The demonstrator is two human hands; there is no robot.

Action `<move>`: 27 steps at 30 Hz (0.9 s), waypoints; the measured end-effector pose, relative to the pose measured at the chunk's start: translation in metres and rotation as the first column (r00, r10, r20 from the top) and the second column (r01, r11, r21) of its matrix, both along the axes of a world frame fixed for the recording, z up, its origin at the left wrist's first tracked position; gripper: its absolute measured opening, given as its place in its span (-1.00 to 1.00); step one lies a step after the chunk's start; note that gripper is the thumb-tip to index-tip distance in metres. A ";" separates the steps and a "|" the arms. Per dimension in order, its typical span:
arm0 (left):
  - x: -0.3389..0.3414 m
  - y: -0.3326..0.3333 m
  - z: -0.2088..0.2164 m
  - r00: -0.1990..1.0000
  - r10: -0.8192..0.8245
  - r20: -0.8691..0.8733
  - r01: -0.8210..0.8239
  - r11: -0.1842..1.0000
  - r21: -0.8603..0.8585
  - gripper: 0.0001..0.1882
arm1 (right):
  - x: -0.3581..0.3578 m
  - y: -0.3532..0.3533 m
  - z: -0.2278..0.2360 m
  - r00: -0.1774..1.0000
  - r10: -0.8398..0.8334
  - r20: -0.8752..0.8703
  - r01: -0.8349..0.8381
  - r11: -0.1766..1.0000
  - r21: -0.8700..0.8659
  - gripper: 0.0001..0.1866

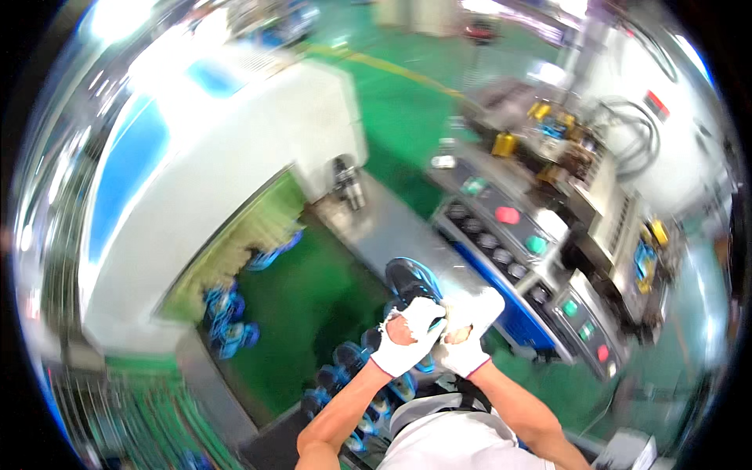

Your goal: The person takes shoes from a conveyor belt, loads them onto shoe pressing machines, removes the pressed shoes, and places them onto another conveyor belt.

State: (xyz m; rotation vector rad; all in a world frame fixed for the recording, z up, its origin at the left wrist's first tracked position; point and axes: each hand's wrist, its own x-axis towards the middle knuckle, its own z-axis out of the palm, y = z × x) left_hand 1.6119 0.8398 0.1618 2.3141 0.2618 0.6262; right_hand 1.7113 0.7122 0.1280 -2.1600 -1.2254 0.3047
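Observation:
A black shoe with blue edging [412, 280] juts out past my left hand [409, 337], whose white-gloved fingers are closed around it. Beside it, almost touching, my right hand [462, 350] is curled in a white glove. A pale, rounded shape [483, 305] extends beyond the right fingers; blur hides whether it is glove or a held piece. Both gloves leave a patch of skin bare. Between the wrists shows a bit of blue, partly covered by the hands. Several black and blue shoes [350, 356] stand in rows by my left forearm.
On the left, a white and blue machine [258, 125] has a fringed yellow-green curtain [235, 243] over a green belt [305, 305] carrying more blue shoes [225, 313]. On the right stands a control panel [501, 223] with knobs and coloured buttons, beside metal machinery [583, 168].

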 end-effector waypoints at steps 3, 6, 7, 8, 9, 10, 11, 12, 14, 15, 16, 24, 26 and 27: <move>0.078 -0.050 0.067 0.962 -0.273 -0.032 0.274 0.960 0.059 -0.72 | 0.056 -0.080 0.022 0.962 -0.158 -0.224 0.167 0.986 0.021 -0.28; 0.136 -0.107 0.115 0.894 -0.445 0.050 0.446 0.895 -0.005 -0.53 | 0.087 -0.158 0.124 0.677 -0.550 -0.489 0.362 0.827 -0.429 -0.21; 0.160 -0.127 0.134 0.849 -0.506 0.152 0.494 0.862 0.110 -0.46 | 0.092 -0.201 0.113 0.582 -0.542 -0.606 0.428 0.838 -0.339 -0.20; 0.184 -0.139 0.152 0.794 -0.558 0.240 0.516 0.828 0.220 -0.37 | 0.091 -0.237 0.102 0.491 -0.491 -0.719 0.486 0.840 -0.242 -0.18; 0.205 -0.160 0.148 0.797 -0.515 0.316 0.480 0.857 0.187 -0.36 | 0.082 -0.267 0.126 0.506 -0.456 -0.732 0.627 0.778 -0.051 -0.19; 0.227 -0.182 0.146 0.794 -0.498 0.350 0.504 0.860 0.081 -0.39 | 0.081 -0.294 0.112 0.378 -0.190 -0.906 0.702 0.697 0.147 -0.24; 0.249 -0.208 0.141 0.808 -0.479 0.343 0.551 0.820 -0.153 -0.41 | 0.074 -0.322 0.106 0.353 -0.172 -0.920 0.778 0.600 0.186 -0.28; 0.273 -0.225 0.126 0.838 -0.450 0.309 0.542 0.754 -0.370 -0.43 | 0.070 -0.341 0.098 0.330 -0.127 -0.935 0.830 0.511 0.223 -0.32; 0.327 -0.267 0.103 0.837 -0.517 0.178 0.521 0.654 -0.548 -0.48 | 0.066 -0.370 0.107 0.317 -0.205 -0.926 0.896 0.384 0.222 -0.37; 0.356 -0.289 0.095 0.813 -0.567 0.132 0.564 0.712 -0.418 -0.48 | 0.063 -0.379 0.106 0.271 -0.143 -0.952 0.938 0.264 0.227 -0.42; 0.387 -0.316 0.083 0.793 -0.604 0.084 0.600 0.748 -0.285 -0.47 | 0.060 -0.389 0.103 0.237 -0.074 -0.969 0.965 0.132 0.227 -0.46; 0.572 -0.446 0.002 0.907 -0.302 -0.293 0.305 0.952 -0.036 -0.16 | 0.044 -0.437 0.106 -0.066 -0.596 -0.800 0.959 -0.259 0.114 -0.55; 0.587 -0.465 -0.030 0.916 -0.260 -0.307 0.295 0.953 0.072 -0.22 | 0.033 -0.456 0.102 -0.219 -0.444 -0.869 0.975 -0.138 -0.175 -0.70; 0.604 -0.451 -0.044 0.937 -0.255 -0.237 0.289 0.950 0.120 -0.29 | 0.037 -0.453 0.102 -0.191 -0.454 -0.870 0.974 -0.197 -0.111 -0.63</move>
